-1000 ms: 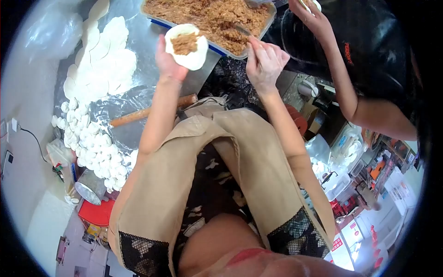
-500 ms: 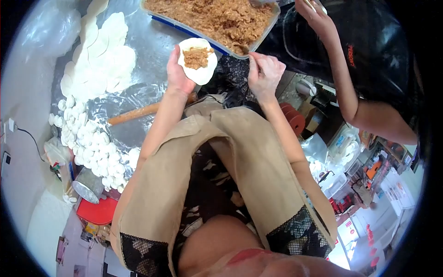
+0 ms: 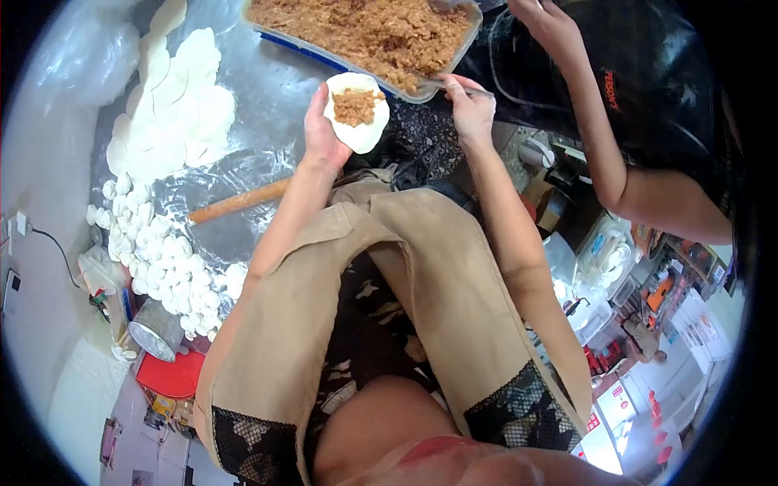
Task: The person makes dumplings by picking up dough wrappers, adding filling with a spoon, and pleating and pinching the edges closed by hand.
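A round white dough wrapper with brown filling on its middle rests in my left hand. The wrapper lies open and flat, just below the container's near side. My right hand is closed on the handle of a metal utensil at the container's near right corner. The utensil's tip reaches the brown filling mass. This mass fills much of the clear container, which has a blue lower edge.
Flat wrappers overlap on the metal table; small dough pieces are heaped nearer. A wooden rolling pin lies partly behind my left forearm. Another person's hand is at upper right. A red stool stands lower left.
My left hand has moved right and slightly down with the filled wrapper. My right hand has shifted slightly, and more of the utensil's handle now shows. The other person's hand has moved slightly up.
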`<action>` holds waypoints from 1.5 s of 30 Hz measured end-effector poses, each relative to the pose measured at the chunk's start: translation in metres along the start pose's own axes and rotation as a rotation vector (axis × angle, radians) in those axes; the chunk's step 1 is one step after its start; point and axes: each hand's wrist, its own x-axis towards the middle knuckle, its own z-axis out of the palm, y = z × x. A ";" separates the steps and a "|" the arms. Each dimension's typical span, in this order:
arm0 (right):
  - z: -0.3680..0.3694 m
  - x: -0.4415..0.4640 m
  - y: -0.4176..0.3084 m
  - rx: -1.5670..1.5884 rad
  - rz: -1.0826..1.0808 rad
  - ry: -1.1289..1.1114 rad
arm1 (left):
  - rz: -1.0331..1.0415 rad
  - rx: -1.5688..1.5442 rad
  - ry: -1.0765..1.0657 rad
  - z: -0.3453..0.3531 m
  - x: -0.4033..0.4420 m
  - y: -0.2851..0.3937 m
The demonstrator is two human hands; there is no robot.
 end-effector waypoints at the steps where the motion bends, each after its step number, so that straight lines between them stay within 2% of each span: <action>1: -0.002 0.003 -0.005 0.017 0.072 0.004 | 0.003 0.001 -0.010 0.000 0.000 0.000; 5: -0.002 -0.015 -0.045 0.211 0.000 0.056 | 0.013 0.009 -0.046 0.005 0.003 0.003; 7: 0.006 -0.040 -0.069 0.098 -0.190 0.094 | -0.004 -0.035 -0.067 0.022 0.001 0.003; 8: 0.011 -0.047 -0.071 -0.174 -0.613 0.159 | -0.008 -0.039 -0.046 0.034 0.000 0.004; 9: 0.014 -0.041 -0.056 -0.262 -0.986 0.197 | -0.007 -0.039 -0.049 0.039 0.002 0.004; 11: 0.016 -0.061 -0.055 -0.720 -1.185 0.153 | 0.014 -0.110 -0.144 0.048 0.007 0.002; 14: 0.026 -0.071 -0.030 -0.670 -1.202 0.166 | 0.041 -0.093 -0.105 0.064 0.005 0.007; 19: 0.017 -0.073 -0.055 -0.656 -1.199 0.183 | 0.045 -0.081 -0.154 0.059 0.011 0.004; 21: 0.022 -0.064 -0.054 -0.617 -1.205 0.259 | 0.041 -0.099 -0.167 0.055 0.016 0.003; 23: 0.027 -0.075 -0.041 -0.717 -1.152 0.172 | 0.106 -0.076 -0.247 0.052 0.023 0.004; 25: 0.029 -0.081 -0.042 -0.649 -1.135 0.170 | 0.103 -0.118 -0.245 0.058 0.021 0.007; 28: 0.026 -0.079 -0.052 -0.635 -1.143 0.242 | 0.117 -0.112 -0.122 0.064 0.016 0.006; 35: 0.040 -0.090 -0.047 -0.625 -1.122 0.206 | 0.204 -0.139 -0.154 0.067 0.019 0.007; 39: 0.036 -0.075 -0.057 -0.655 -1.083 0.322 | 0.186 -0.144 -0.174 0.067 0.014 0.009; 42: 0.040 -0.090 -0.046 -0.689 -1.146 0.210 | 0.193 -0.152 -0.144 0.068 0.016 0.009; 45: 0.037 -0.091 -0.051 -0.671 -1.141 0.250 | 0.204 -0.167 -0.137 0.066 0.016 0.010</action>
